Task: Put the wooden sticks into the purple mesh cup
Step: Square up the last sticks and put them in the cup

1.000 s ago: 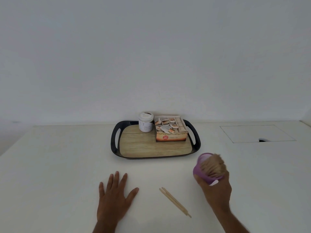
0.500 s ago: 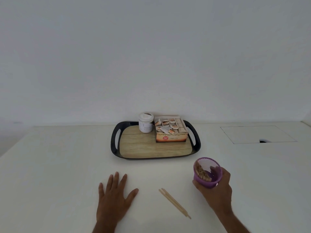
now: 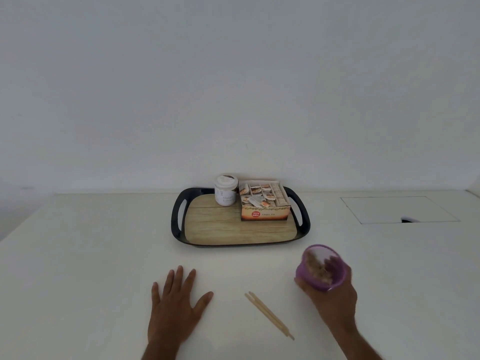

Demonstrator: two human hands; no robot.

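Where the table (image 3: 91, 255) bears a far tray (image 3: 176, 216), the left hand (image 3: 174, 310) lies flat, fingers spread; the right hand (image 3: 335, 302) grips the cup (image 3: 302, 271), apparently holding blurred sticks; two sticks (image 3: 268, 314) lie between the hands.

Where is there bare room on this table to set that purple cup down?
Bare tabletop lies between the tray and the wooden sticks, and right of the purple mesh cup. The tray's back is crowded by the jar and tea box.

table (image 3: 104, 255): smooth matt white | tray (image 3: 176, 224): glossy black rim, wood-grain base | box (image 3: 265, 215): printed card
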